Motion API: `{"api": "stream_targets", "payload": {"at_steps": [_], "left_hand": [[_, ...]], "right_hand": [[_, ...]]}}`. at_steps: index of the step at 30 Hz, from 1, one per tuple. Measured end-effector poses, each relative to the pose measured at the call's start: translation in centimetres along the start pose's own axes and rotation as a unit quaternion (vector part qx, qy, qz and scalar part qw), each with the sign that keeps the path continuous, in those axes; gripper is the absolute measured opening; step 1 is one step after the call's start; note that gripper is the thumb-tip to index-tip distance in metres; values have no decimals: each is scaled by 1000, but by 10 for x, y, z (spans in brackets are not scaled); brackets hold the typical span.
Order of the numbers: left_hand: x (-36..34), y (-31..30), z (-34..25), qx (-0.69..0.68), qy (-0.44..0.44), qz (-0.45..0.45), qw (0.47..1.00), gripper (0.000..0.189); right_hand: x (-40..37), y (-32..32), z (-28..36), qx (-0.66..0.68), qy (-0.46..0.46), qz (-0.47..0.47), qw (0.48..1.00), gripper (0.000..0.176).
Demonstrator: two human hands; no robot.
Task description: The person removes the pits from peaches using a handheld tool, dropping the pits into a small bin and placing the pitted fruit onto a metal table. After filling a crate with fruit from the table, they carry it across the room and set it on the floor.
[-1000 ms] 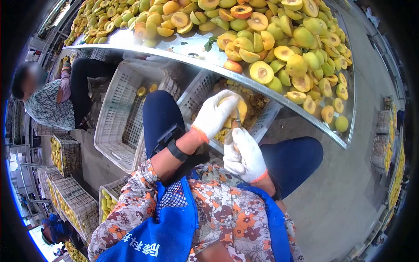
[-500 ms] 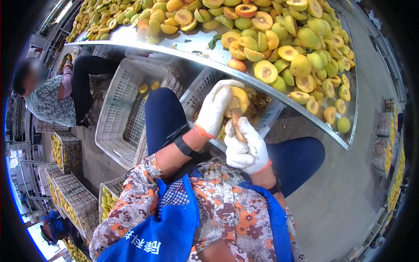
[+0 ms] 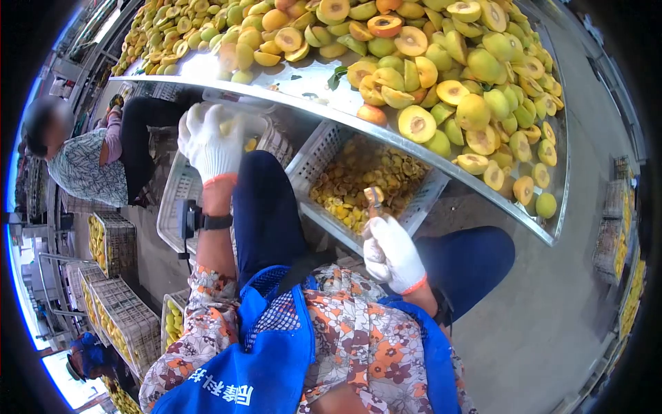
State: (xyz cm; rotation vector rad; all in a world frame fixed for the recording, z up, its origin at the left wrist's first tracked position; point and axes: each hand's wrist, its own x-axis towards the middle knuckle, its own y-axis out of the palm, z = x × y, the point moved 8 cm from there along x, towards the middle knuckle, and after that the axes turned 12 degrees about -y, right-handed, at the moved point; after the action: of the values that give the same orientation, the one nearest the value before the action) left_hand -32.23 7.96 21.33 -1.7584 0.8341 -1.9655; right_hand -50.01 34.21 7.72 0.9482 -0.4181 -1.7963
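One wooden-handled tool [image 3: 374, 209] stands upright in your right hand [image 3: 394, 252], your gloved fingers curled tight around its handle; one small orange-yellow piece sits at its tip, too small to identify. Your left hand [image 3: 212, 141], gloved too, is over one white crate [image 3: 171, 207], fingers bent and blurred; a yellowish smear shows beside them, and you cannot tell from this view whether they grip or have let go. At least one fruit half [image 3: 250, 145] shows in that crate, near those fingers. A second white crate [image 3: 429, 200], just beyond the tool, holds scraps [image 3: 345, 190] too many to count. Both crates lie near your two knees. One metal table [image 3: 314, 81] runs ahead of you, heaped with dozens of fruits [image 3: 476, 110], mostly halves, cut faces turned various ways. Two other people appear on your left: one seated person [image 3: 83, 165] beside the table, one person in a dark cap [image 3: 89, 355] farther back.
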Motion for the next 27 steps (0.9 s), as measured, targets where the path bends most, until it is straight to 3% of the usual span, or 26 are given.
{"api": "stream_targets", "payload": {"at_steps": [2,3,4,5,6,7,8,10,14,16,18,20,22,23,24,26,27], "left_hand": [[12,14,-30,-149,7,30,988,38],[12,27,-59,-265,12,126,956,39],[9,30,-92,-366,-1,165,916,43],[2,49,-125,-347,-25,282,894,51],[-4,55,-153,-357,-10,314,880,58],[-7,63,-178,-300,54,264,915,60],[-13,87,-198,-326,16,411,851,64],[-27,148,-222,-458,-3,493,739,65],[-9,120,-212,-423,11,496,758,63],[1,100,-200,-461,54,329,822,59],[-1,76,-182,-476,39,302,825,54],[-15,57,-154,-597,-87,349,717,48],[-48,28,-150,-700,-234,487,466,46],[-56,12,-150,-730,-234,481,427,46],[-72,6,-150,-724,-253,515,383,45],[-88,-7,-152,-736,-249,544,315,43],[-92,-4,-148,-742,-253,523,334,42]], "right_hand": [[2,7,-8,2,34,-7,999,17],[5,8,-12,-2,31,-13,999,17],[8,7,-16,-7,28,-19,999,17],[8,11,-12,-22,34,-18,999,17],[8,11,-8,-25,30,-19,999,17],[8,9,-7,-54,37,-29,997,16],[6,5,-6,-84,45,-40,995,15],[4,1,-3,-96,42,-51,993,14],[10,-9,-5,-129,17,-51,990,18],[14,-20,-9,-165,7,-44,985,24],[16,-6,22,-427,-191,42,883,28],[9,7,38,-463,-171,25,869,37],[3,12,46,-306,-128,-39,943,36],[3,23,52,-421,-167,27,891,31],[8,22,50,-422,-162,27,892,31],[13,38,60,-510,-287,70,808,28],[13,39,60,-504,-277,61,816,27]]}}
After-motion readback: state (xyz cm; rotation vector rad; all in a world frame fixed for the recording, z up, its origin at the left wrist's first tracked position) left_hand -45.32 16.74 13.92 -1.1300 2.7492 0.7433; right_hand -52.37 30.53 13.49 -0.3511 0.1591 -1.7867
